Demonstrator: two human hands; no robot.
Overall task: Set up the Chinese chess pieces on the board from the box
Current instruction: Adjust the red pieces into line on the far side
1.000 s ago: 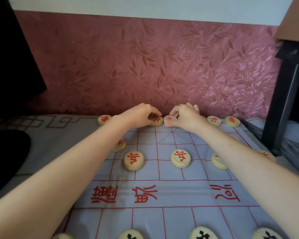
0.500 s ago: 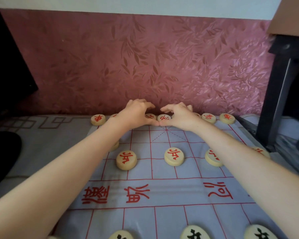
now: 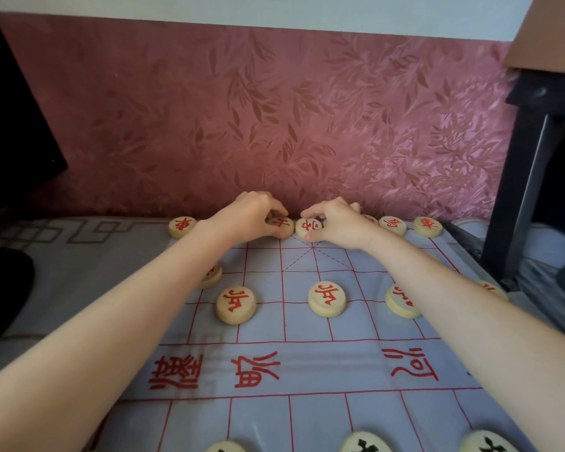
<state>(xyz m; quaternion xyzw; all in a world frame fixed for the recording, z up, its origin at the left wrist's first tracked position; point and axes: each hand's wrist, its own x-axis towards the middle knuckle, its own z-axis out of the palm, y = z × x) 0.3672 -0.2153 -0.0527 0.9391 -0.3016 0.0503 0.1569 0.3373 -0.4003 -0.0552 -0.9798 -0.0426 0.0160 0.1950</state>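
A grey cloth chess board (image 3: 307, 367) with red lines lies in front of me. Along its far edge, my left hand (image 3: 252, 215) pinches a round wooden red-lettered piece (image 3: 282, 225). Right beside it, my right hand (image 3: 338, 221) pinches another red-lettered piece (image 3: 308, 227) at the middle of the back row. More red pieces stand in that row at the far left (image 3: 182, 226) and right (image 3: 392, 225), (image 3: 427, 226). Three red soldier pieces (image 3: 236, 304), (image 3: 327, 298), (image 3: 402, 301) sit two rows nearer. The box is out of sight.
A pink leaf-patterned wall (image 3: 274, 125) rises just behind the board. A dark table leg (image 3: 519, 177) stands at the right. Black-lettered pieces (image 3: 364, 445) line the near edge. A dark shape (image 3: 4, 288) lies at the left on the patterned mat.
Both hands have stayed at the middle of the back row, shifting the two pieces slightly so they sit side by side. My view has tilted a little.
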